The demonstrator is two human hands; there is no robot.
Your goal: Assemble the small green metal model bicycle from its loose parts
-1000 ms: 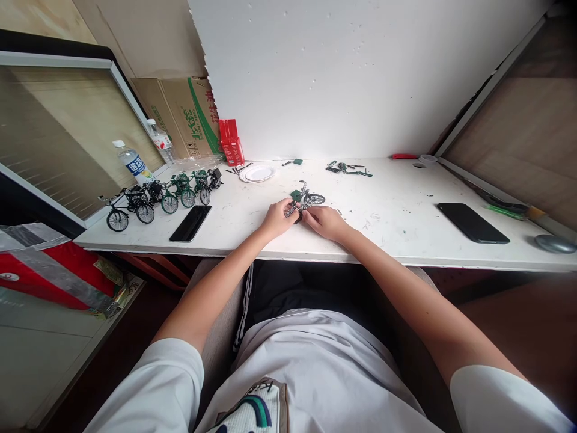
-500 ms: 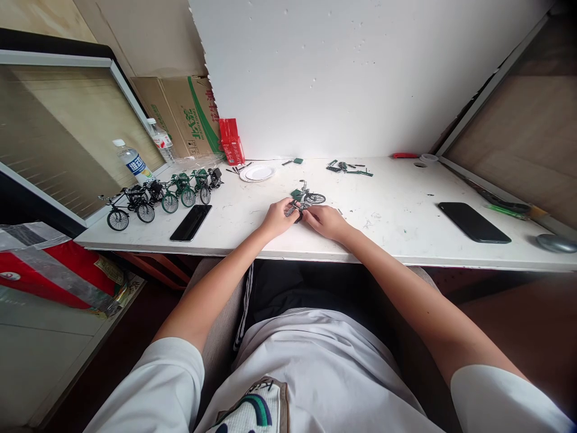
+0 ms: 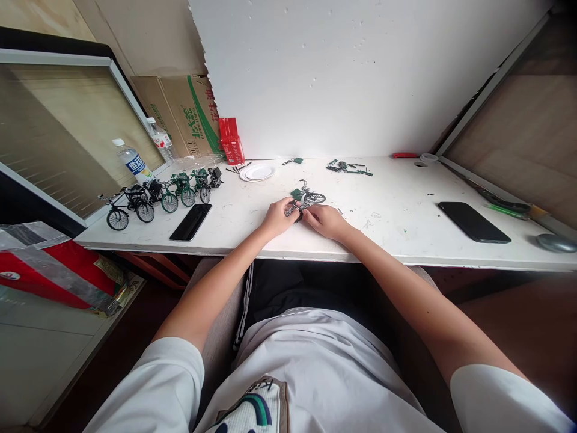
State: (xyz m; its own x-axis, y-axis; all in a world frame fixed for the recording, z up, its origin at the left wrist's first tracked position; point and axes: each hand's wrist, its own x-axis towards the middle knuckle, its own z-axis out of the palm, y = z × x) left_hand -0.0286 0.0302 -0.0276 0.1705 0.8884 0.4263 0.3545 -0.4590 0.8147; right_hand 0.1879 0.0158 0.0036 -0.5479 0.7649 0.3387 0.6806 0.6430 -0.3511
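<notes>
Near the table's front edge, a small model bicycle (image 3: 314, 198) with a green part is between my two hands, its wheel and handlebar pointing away from me. My left hand (image 3: 280, 218) is closed on its left side, thumb and fingers pinching it near a wheel. From the other side my right hand (image 3: 328, 221) pinches the bicycle's near end, where a small dark part shows at the fingertips. My fingers hide much of the frame, so the exact spots they grip cannot be made out.
Several finished-looking model bicycles (image 3: 169, 195) stand at the left, by two bottles. A phone (image 3: 191, 222) lies before them, another phone (image 3: 474, 222) at the right. White plates (image 3: 256, 172), loose green and black parts (image 3: 349, 168) and a red box (image 3: 231, 142) sit toward the back.
</notes>
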